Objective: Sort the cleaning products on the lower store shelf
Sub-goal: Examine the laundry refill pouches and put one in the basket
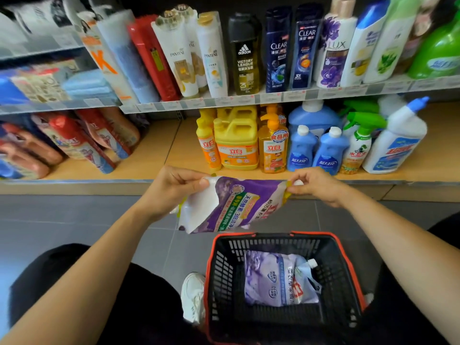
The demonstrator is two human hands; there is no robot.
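Observation:
I hold a purple and white refill pouch [231,207] in the air, just in front of the lower wooden shelf [159,155] and above the basket. My left hand [174,188] pinches its top left corner. My right hand [316,185] pinches its top right corner by the yellow edge. The pouch hangs tilted, printed side toward me. A second pale purple pouch [278,280] with a white spout lies flat inside the black basket [343,265] with an orange rim.
On the lower shelf stand yellow dish soap bottles [236,145], blue detergent bottles [316,150], a green spray bottle [358,145] and a white toilet cleaner [395,143]. Red pouches [82,140] lean at the left. Shampoo bottles [246,53] fill the upper shelf. My white shoe [193,295] is beside the basket.

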